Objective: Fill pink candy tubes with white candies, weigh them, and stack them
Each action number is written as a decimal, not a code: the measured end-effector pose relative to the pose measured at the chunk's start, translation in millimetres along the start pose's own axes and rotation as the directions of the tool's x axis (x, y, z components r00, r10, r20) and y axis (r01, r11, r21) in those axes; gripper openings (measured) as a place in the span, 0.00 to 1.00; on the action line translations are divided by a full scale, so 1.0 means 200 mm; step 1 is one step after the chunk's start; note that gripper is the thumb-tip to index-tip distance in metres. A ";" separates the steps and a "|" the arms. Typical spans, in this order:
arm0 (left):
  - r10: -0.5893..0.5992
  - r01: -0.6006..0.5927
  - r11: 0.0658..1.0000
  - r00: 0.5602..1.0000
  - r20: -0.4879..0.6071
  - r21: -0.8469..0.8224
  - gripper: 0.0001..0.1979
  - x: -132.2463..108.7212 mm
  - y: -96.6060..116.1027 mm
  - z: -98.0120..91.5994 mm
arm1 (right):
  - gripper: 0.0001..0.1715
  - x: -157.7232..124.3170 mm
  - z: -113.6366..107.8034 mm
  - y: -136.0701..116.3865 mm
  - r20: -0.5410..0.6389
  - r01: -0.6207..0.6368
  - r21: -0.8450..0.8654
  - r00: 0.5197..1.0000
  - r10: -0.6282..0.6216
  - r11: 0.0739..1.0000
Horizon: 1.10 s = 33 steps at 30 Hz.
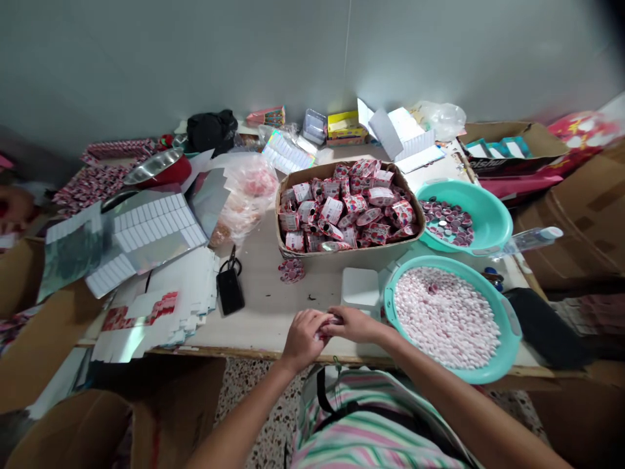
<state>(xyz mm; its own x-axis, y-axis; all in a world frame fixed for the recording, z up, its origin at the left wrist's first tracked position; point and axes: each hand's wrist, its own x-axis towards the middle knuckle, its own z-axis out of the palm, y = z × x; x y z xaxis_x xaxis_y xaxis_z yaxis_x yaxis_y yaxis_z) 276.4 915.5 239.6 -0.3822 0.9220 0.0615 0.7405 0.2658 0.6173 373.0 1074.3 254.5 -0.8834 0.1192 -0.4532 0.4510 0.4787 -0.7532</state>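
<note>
My left hand (pixel 303 337) and my right hand (pixel 352 324) meet at the table's front edge, fingers pinched together on a small pink and white piece (pixel 326 327) held between them. Just right of my hands stands a teal basin (pixel 508 345) full of small pink and white pieces. Behind my hands lies a white square lid or box (pixel 360 286). Farther back a cardboard box (pixel 288 251) holds several small red and white printed packets. A short stack of round pink caps (pixel 291 270) sits in front of that box.
A second teal basin (pixel 493 218) with dark round caps stands at the right rear. Flat white carton blanks (pixel 161 312) and label sheets (pixel 146 231) cover the left side. A black key fob (pixel 230 290) lies left of my hands. Cardboard boxes (pixel 581 221) flank the table.
</note>
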 end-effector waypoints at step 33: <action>-0.395 0.444 0.880 0.882 -0.259 0.170 0.32 1.11 -0.16 -0.06 | 0.23 -0.68 0.06 0.78 -0.749 -0.246 0.402 0.466 0.471 0.882</action>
<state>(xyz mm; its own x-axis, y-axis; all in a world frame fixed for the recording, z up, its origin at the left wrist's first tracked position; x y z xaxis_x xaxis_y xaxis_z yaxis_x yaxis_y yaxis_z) 161.9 1108.3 242.3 -0.7721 0.6353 0.0135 0.5762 0.6909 0.4367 564.0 1122.2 192.8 -0.2940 0.9327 -0.2090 0.6660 0.0431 -0.7447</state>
